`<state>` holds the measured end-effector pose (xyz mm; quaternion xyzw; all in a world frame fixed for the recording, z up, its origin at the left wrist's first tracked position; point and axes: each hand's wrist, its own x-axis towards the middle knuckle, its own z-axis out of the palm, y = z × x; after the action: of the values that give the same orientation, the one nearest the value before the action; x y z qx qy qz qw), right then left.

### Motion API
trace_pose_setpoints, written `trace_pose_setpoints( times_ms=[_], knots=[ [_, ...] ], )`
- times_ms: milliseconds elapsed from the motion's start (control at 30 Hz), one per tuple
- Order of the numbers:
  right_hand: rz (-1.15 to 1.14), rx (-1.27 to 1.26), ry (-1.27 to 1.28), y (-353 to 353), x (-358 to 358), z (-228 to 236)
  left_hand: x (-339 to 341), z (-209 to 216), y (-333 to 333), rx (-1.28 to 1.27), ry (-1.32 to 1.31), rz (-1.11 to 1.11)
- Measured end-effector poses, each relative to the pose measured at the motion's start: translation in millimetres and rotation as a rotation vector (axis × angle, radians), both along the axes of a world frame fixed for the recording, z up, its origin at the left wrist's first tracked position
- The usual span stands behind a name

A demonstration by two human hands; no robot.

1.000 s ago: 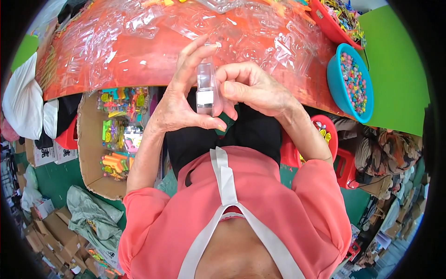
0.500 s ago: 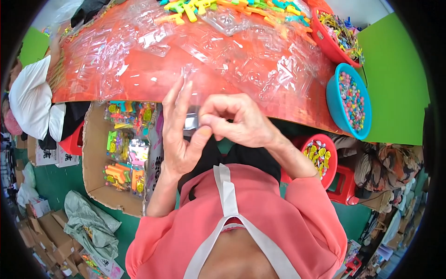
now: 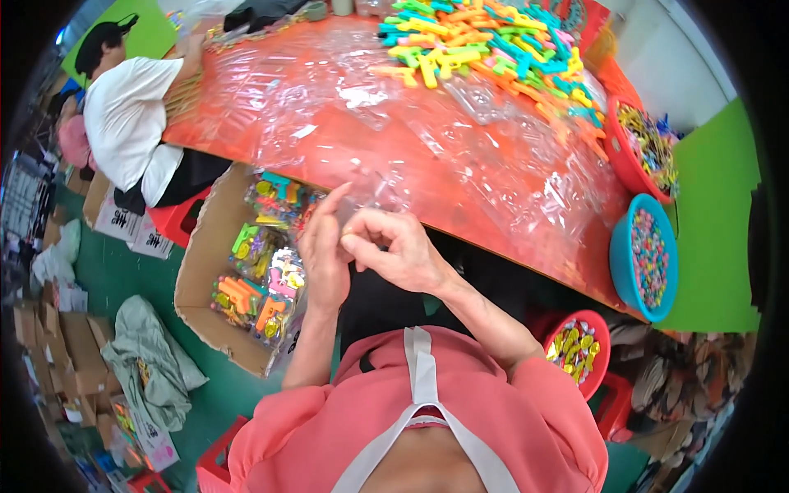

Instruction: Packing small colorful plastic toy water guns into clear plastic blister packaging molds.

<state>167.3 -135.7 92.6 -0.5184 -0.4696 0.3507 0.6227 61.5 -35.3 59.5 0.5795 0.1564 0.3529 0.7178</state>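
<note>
- Clear crinkled plastic film bag [image 3: 362,201] is sitting between our two hands, just above the near edge of the orange table; we are pinching it close to our chest, and whatever it holds is hidden by our fingers.
- Our left hand [image 3: 323,259] is standing upright with its fingers stretched up and the palm pressing against the bag's side.
- Our right hand [image 3: 403,251] is curling over from the right, thumb and forefinger closing on the bag's near edge, so both hands are grasping the same bag.
- We are sitting in a coral-pink shirt with pale grey apron straps [image 3: 423,394] crossing our chest.
- Just beside our left forearm an open brown cardboard box [image 3: 209,271] is standing on the green floor, holding packed bags of bright toys.
- Beyond our hands the orange table [image 3: 271,115] is lying under loose sheets of clear film.
- At its far side a heap of small plastic toy pieces in green, yellow, orange and blue [image 3: 485,41] is spreading out.
- To our right a round blue plastic basin of small mixed beads [image 3: 645,259] is resting at the table's corner, with a red basin of colourful bits [image 3: 649,148] beyond it.
- Below the blue one, a red bowl of yellow wrapped pieces [image 3: 579,349] is sitting near our right elbow.
- At the table's left end another person in a white shirt [image 3: 127,115] is working, well apart from us.
</note>
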Motion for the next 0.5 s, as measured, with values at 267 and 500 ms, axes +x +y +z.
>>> trace_pose_setpoints(
  times_ms=[267, 500],
  knots=[
    [-0.209, -0.028, -0.137, 2, 2, 3, 21, 17, 41, 0.261, 0.302, 0.268],
    [-0.485, 0.039, -0.085, -84, 8, 14, 45, 34, 169, 0.088, -0.102, 0.442]
  ],
)
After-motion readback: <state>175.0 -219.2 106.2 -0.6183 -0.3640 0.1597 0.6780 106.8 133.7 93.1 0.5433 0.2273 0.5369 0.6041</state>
